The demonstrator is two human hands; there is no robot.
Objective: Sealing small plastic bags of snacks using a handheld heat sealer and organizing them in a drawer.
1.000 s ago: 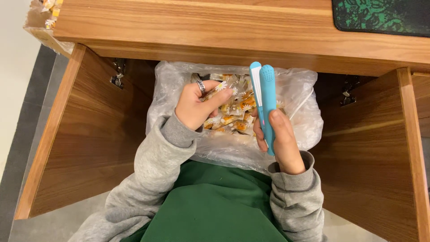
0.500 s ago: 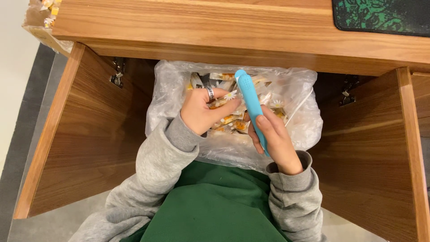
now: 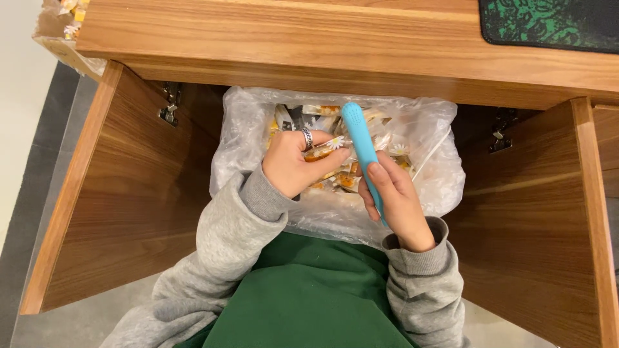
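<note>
A clear plastic bag (image 3: 425, 174) rests on my lap under the wooden desk, filled with several small wrapped sachets (image 3: 383, 145) printed with daisies and orange. My left hand (image 3: 293, 164), a ring on one finger, pinches one daisy-printed sachet (image 3: 322, 149) over the bag's opening. My right hand (image 3: 393, 200) grips a long light-blue clamp-like tool (image 3: 362, 151), its jaws closed and its tip next to the sachet in my left hand.
The wooden desk top (image 3: 309, 38) runs across above the bag, with wooden side panels (image 3: 122, 193) left and right. A dark green patterned mat (image 3: 548, 22) lies on the desk at top right. Another bag of sachets (image 3: 61, 26) sits at top left.
The blue tool's jaws have closed and it swung left toward my left hand. My left hand lifted a sachet from the bag and brought it beside the tool's tip.
</note>
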